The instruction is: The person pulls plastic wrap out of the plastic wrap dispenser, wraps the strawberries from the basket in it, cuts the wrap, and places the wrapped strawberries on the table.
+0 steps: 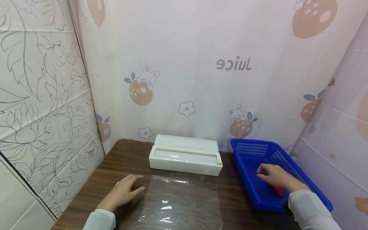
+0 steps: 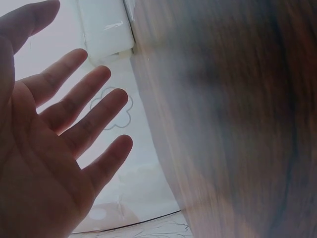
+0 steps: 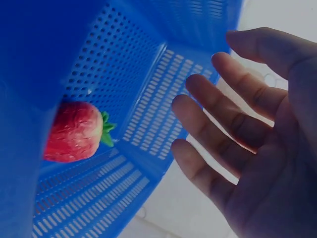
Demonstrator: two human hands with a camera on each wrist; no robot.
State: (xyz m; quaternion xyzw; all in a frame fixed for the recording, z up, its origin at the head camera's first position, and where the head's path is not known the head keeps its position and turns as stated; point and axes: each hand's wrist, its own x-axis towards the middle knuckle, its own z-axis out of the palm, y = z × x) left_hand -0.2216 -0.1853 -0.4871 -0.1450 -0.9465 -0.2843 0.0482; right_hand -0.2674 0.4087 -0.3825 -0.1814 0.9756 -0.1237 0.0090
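Note:
A blue plastic basket (image 1: pixel 248 179) stands at the right of the table, and a red strawberry (image 3: pixel 74 131) with green leaves lies in it. Over the basket is my right hand (image 1: pixel 274 175), its fingers loosely bent and holding nothing; in the head view it partly hides the strawberry. My left hand (image 1: pixel 122 191) is at the left, fingers spread and nothing in them, beside a sheet of clear plastic wrap (image 1: pixel 184 204) spread on the table. Behind the sheet sits a white wrap dispenser box (image 1: pixel 184 166) with its lid raised and a roll inside.
The dark wood-grain table (image 1: pixel 129 156) meets a printed curtain (image 1: pixel 184 80) at the back. A floral-patterned panel (image 1: pixel 46 95) borders the left side. A small green piece (image 1: pixel 219 162) sits on the dispenser's right front edge.

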